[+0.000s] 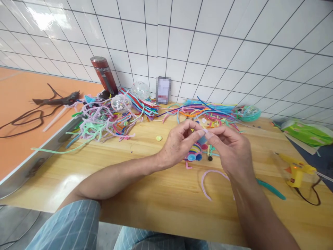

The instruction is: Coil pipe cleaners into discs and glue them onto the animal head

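Note:
My left hand [179, 142] and my right hand [231, 146] meet fingertip to fingertip above the table, both pinching a small pale piece [206, 131] that is mostly hidden by the fingers. Just below them sits a striped multicoloured figure [195, 151] with blue round parts at its front, partly covered by my left hand. A curved pink pipe cleaner [203, 184] lies nearer to me, running under my right wrist. Beside the figure is a small black round piece [210, 158].
Tangled pipe cleaners [96, 121] lie at left, more bundles [208, 107] along the wall. A red flask [104, 74] and a phone [163, 90] stand behind. At right are a yellow glue gun [296, 170] and teal-handled tool [272, 189]; a dark tool [59, 100] lies far left.

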Demonstrator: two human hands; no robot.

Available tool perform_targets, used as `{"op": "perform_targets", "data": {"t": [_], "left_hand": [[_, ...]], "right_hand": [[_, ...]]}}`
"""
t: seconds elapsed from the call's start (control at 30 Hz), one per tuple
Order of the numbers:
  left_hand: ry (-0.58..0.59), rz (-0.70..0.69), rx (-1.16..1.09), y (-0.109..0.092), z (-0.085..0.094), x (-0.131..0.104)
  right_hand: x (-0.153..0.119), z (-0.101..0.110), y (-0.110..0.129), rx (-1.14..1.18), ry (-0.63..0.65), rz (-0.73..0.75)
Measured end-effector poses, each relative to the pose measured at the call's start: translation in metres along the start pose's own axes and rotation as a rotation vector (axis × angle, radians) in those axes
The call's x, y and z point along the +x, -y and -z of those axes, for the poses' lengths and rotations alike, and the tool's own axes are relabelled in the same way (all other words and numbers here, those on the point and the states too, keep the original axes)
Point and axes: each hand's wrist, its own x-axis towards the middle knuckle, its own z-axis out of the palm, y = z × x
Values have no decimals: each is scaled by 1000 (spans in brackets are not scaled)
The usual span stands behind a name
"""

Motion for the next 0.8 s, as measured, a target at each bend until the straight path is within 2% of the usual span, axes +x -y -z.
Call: {"op": "perform_targets", "data": {"t": [0.07, 0.23, 0.3, 0.43, 0.57, 0.67, 0.73, 0.8], "left_hand": [[55, -36, 79, -3, 2, 2], [160, -119, 248, -17, 13, 11], [178, -116, 265, -19, 15, 13], [129, -67, 169, -18, 12, 9], [48, 93, -131, -12, 1, 1], [-5, 186, -276, -9, -4, -2], [38, 200, -264, -8, -3, 0], [132, 164, -156, -10, 2, 4]], "right_hand": [[1, 2, 3, -96, -15, 63], [-1, 10, 17, -456, -48, 335], [-3, 12, 19, -504, -35, 362], [-5, 10, 16, -370, -22, 215], [-5, -3, 7, -107, -66, 23], [-4, -7, 3, -36, -73, -23], [-3, -5, 3, -71, -52, -5], [-2, 0, 6, -173, -25, 54]]}}
